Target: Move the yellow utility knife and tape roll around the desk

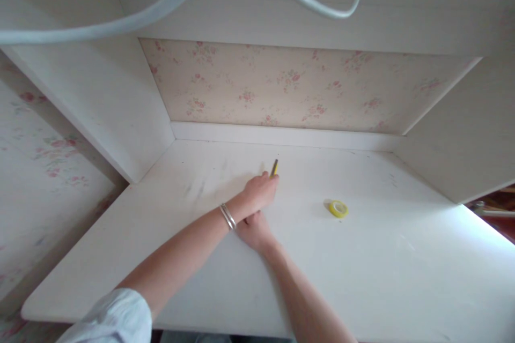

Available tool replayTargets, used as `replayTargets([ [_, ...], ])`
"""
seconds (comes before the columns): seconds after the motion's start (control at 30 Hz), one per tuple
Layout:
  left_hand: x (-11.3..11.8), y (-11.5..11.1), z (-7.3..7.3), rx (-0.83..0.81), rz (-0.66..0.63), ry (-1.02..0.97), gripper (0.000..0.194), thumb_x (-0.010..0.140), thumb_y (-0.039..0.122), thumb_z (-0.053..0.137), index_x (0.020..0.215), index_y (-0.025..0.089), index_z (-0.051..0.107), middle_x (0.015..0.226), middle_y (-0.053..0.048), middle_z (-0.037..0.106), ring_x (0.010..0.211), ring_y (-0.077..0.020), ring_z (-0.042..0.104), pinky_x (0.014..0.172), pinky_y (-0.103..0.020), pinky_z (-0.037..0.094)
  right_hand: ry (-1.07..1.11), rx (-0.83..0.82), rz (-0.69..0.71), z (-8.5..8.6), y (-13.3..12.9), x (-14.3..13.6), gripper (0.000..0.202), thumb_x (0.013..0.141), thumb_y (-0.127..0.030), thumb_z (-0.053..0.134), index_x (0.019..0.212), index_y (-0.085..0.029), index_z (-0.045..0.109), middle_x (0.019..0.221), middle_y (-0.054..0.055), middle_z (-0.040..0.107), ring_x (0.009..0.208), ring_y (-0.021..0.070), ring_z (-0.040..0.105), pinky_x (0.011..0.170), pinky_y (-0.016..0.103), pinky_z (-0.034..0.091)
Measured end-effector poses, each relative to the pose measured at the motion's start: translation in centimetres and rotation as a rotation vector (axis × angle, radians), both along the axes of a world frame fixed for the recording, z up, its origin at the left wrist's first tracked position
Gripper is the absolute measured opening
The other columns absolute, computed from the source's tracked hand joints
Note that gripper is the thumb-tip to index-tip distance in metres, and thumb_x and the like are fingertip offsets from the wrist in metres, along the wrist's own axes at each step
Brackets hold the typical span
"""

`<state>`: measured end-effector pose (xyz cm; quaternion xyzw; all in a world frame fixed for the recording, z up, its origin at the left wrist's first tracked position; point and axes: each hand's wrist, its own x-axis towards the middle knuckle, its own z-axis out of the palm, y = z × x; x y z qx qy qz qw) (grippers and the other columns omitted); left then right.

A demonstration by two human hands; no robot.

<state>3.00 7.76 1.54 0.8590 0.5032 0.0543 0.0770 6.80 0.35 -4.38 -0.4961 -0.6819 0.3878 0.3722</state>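
Your left hand grips a yellow pencil on the counter; your right hand lies half hidden under it, its grip unclear.

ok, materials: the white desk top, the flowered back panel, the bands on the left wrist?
White desk top: looks like painted or laminated board, matte with a soft sheen, grey scuffs showing. Flowered back panel: probably wallpaper or printed paper, flat, matte, pink floral pattern. Thin silvery bands on the left wrist: likely metal, polished, catching light.
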Motion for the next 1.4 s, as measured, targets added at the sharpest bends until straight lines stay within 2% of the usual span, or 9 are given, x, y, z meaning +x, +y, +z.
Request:
replayTargets([
  [0.17, -11.3, 4.7, 0.5, 0.014, 0.344, 0.191, 0.041, 0.091, 0.036, 0.018, 0.113, 0.021, 0.049, 0.099, -0.013, 0.054, 0.085, -0.0244, 0.058, 0.071, -0.036, 0.045, -0.235, 0.123, 0.024, 1.1, -0.1, -0.3, 0.034, 0.09, -0.037, 0.036, 0.071, -0.02, 0.058, 0.063, 0.001, 0.058, 0.058, 0.0108, 0.05, 0.056, 0.021, 0.03],
  [0.3, -18.4, 5.8, 0.0, -0.011, 0.502, 0.245, 0.04, 0.09, 0.031, 0.021, 0.111, 0.017, 0.052, 0.096, -0.016, 0.054, 0.082, -0.0252, 0.057, 0.068, -0.037, 0.045, -0.26, 0.138, 0.003, 1.4, 0.0, -0.3, 0.036, 0.091, -0.038, 0.034, 0.069, -0.02, 0.057, 0.061, 0.0, 0.056, 0.056, 0.01, 0.048, 0.054, 0.02, 0.029],
  [0.57, -25.2, 5.8, -2.4, 0.035, 0.625, 0.265, 0.044, 0.089, 0.035, 0.022, 0.126, 0.027, 0.044, 0.103, -0.014, 0.049, 0.092, -0.0287, 0.051, 0.073, -0.042, 0.043, -0.195, 0.144, -0.013, 1.2, 0.1, -0.1, 0.038, 0.09, -0.039, 0.034, 0.066, -0.019, 0.055, 0.055, -0.002, 0.05, 0.052, 0.0097, 0.042, 0.051, 0.02, 0.027],
  [0.77, -24.8, 3.1, -2.1, 0.176, 0.653, 0.186, 0.044, 0.089, 0.034, 0.027, 0.131, 0.026, 0.038, 0.113, -0.015, 0.046, 0.1, -0.0291, 0.048, 0.076, -0.041, 0.042, -0.183, 0.136, -0.016, 1.3, 0.2, 0.0, 0.037, 0.089, -0.039, 0.035, 0.065, -0.019, 0.055, 0.054, -0.003, 0.048, 0.051, 0.0095, 0.041, 0.051, 0.021, 0.027],
  [1.0, -17.6, -4.1, -4.5, 0.148, 0.381, -0.08, 0.028, 0.087, 0.032, 0.04, 0.109, 0.02, 0.053, 0.103, -0.007, 0.055, 0.095, -0.0191, 0.052, 0.085, -0.031, 0.038, -0.234, 0.173, -0.036, 1.2, -1.0, -0.6, 0.036, 0.09, -0.038, 0.035, 0.067, -0.019, 0.056, 0.057, -0.002, 0.052, 0.053, 0.0103, 0.045, 0.053, 0.021, 0.03],
  [1.1, -16.0, -6.0, -5.1, 0.216, 0.359, -0.107, 0.023, 0.088, 0.031, 0.04, 0.104, 0.022, 0.054, 0.103, -0.006, 0.056, 0.096, -0.02, 0.051, 0.083, -0.033, 0.037, -0.266, 0.201, -0.065, 1.3, -1.9, 0.6, 0.032, 0.09, -0.037, 0.035, 0.079, -0.02, 0.059, 0.067, 0.0, 0.057, 0.06, 0.0117, 0.05, 0.056, 0.021, 0.035],
  [1.17, -15.8, -6.5, -5.0, 0.24, 0.368, -0.105, 0.023, 0.088, 0.031, 0.039, 0.103, 0.022, 0.054, 0.102, -0.006, 0.055, 0.096, -0.0203, 0.051, 0.082, -0.033, 0.036, -0.337, 0.245, -0.099, 1.7, -2.0, 2.8, 0.028, 0.09, -0.036, 0.036, 0.088, -0.021, 0.059, 0.079, 0.003, 0.06, 0.069, 0.0137, 0.053, 0.063, 0.023, 0.039],
  [1.27, -15.9, -6.5, -4.7, 0.245, 0.371, -0.096, 0.023, 0.088, 0.031, 0.039, 0.103, 0.022, 0.054, 0.101, -0.007, 0.055, 0.095, -0.0205, 0.051, 0.082, -0.034, 0.036, -0.547, 0.364, -0.307, 2.6, -1.5, 8.4, 0.028, 0.087, -0.038, 0.04, 0.1, -0.021, 0.058, 0.099, 0.008, 0.059, 0.092, 0.0205, 0.052, 0.081, 0.032, 0.04],
  [1.4, -15.9, -6.2, -4.6, 0.221, 0.388, -0.09, 0.024, 0.088, 0.031, 0.039, 0.105, 0.022, 0.054, 0.102, -0.007, 0.056, 0.095, -0.0214, 0.05, 0.081, -0.034, 0.035, -0.954, 0.231, -0.669, 3.4, -0.4, 17.2, 0.05, 0.081, -0.052, 0.043, 0.123, -0.026, 0.048, 0.124, 0.012, 0.045, 0.109, 0.0338, 0.043, 0.084, 0.049, 0.037],
])
